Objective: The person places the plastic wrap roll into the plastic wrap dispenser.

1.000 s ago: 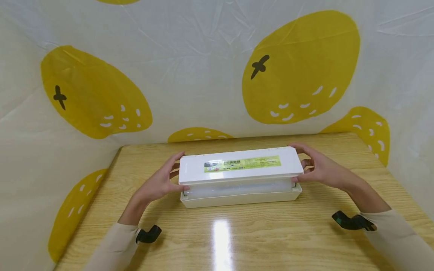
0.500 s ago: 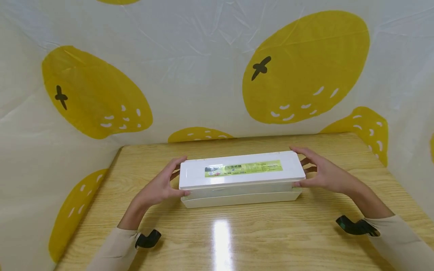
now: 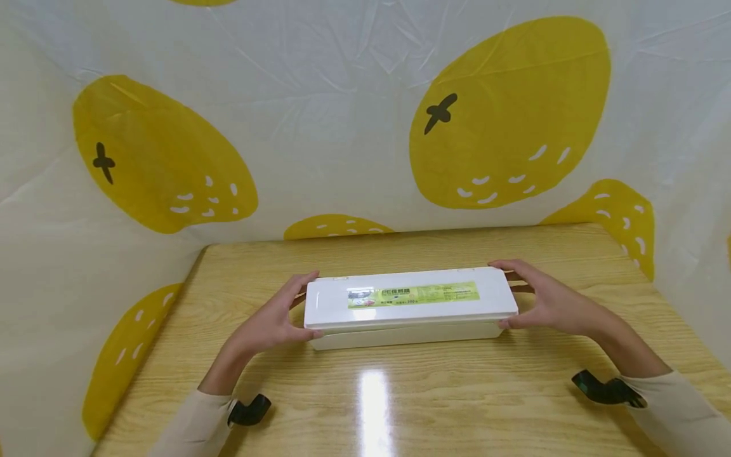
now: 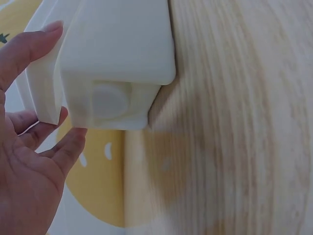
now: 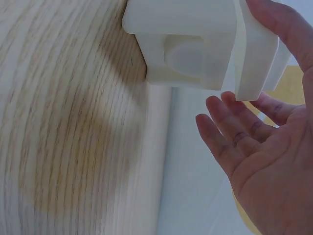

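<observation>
And here's the long white box, sitting on the wood-grained surface squarely between two hands, its base flat down and its white lid over the top! The left hand has one end: its grip pinches the lid, thumb on the front edge, fingers round at the back. Over to the right hand, a near mirror of it, thumb at the front corner, fingers behind, the grip pinching the opposite end of that same lid. Look at the wrist views: a narrow gap shows between lid and base at both ends, so the two aren't flush there, and a round disc sits in the base's end wall. Up top, a green label with dark print runs lengthwise along the lid. Pale sleeves cover both forearms, a black curved piece at each cuff. And behind it all, a pale sheet splashed with big yellow shapes, the largest dotted with white marks, rises from the far edge of the surface.
</observation>
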The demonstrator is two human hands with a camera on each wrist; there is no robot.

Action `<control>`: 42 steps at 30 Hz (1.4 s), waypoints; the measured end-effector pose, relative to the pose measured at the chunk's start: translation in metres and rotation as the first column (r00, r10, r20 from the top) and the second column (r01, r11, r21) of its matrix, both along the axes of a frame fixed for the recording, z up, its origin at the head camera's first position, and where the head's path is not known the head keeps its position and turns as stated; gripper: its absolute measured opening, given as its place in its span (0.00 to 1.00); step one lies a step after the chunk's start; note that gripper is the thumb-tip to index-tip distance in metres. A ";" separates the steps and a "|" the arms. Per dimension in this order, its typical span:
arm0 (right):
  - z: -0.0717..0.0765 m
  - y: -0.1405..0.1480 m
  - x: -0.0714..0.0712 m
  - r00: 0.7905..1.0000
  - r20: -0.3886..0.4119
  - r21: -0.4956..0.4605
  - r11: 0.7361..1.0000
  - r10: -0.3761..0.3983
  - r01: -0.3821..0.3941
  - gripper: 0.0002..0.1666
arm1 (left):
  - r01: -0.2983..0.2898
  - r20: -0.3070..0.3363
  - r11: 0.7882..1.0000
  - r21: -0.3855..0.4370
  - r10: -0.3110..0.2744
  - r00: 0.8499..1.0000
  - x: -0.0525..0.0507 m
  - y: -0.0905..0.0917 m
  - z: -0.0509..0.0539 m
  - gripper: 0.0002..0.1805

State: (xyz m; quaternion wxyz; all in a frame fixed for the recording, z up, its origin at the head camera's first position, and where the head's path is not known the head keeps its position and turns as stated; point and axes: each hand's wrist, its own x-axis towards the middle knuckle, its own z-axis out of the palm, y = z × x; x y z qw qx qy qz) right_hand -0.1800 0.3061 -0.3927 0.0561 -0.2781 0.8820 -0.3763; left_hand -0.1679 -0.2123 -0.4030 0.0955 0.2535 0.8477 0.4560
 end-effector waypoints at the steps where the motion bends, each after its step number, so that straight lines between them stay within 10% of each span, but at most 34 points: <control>1: 0.000 0.000 0.001 1.000 0.001 0.006 1.000 -0.001 0.001 0.58 | 0.000 -0.006 1.000 -0.008 0.000 1.000 0.001 0.000 0.000 0.59; 42: 0.000 -0.011 0.012 1.000 0.023 0.056 0.998 0.020 -0.021 0.58 | 0.029 -0.051 0.995 -0.099 -0.035 0.998 0.012 -0.005 -0.007 0.59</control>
